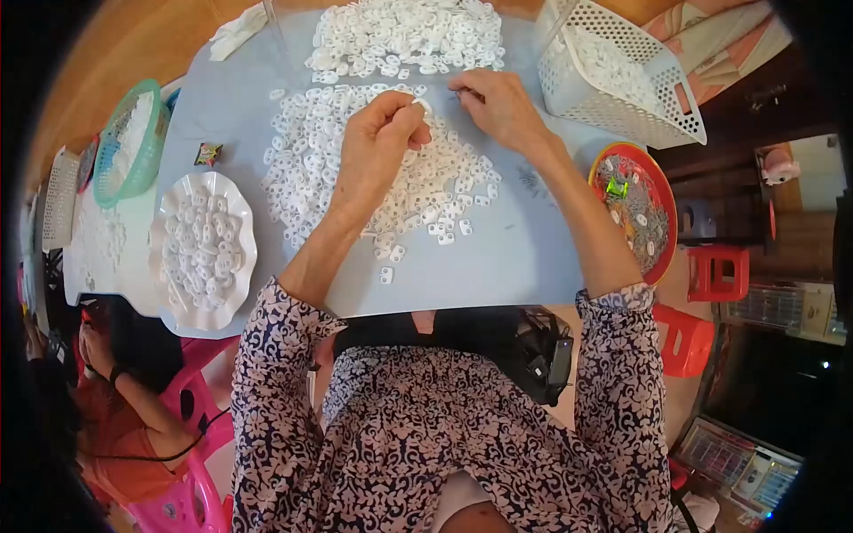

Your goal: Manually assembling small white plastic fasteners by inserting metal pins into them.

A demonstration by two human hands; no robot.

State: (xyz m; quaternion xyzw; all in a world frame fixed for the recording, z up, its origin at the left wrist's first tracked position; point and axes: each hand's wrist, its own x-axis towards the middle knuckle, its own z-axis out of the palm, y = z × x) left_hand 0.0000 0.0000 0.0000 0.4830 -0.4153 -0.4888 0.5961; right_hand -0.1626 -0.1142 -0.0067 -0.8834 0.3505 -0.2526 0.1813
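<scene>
As small white plastic pieces (355, 169) lie heaped within reach on a grey table (524, 258), the left hand (378, 142) pinches one piece while the right hand (498, 107) closes its fingertips beside it, apparently on something small, with sorting dishes alongside

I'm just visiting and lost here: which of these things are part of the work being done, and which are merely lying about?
In use:
left hand, pinching a white piece
right hand
pile of white pieces
red bowl
scalloped plate
white basket

Lying about:
green basket
candy wrapper
red stools
</scene>
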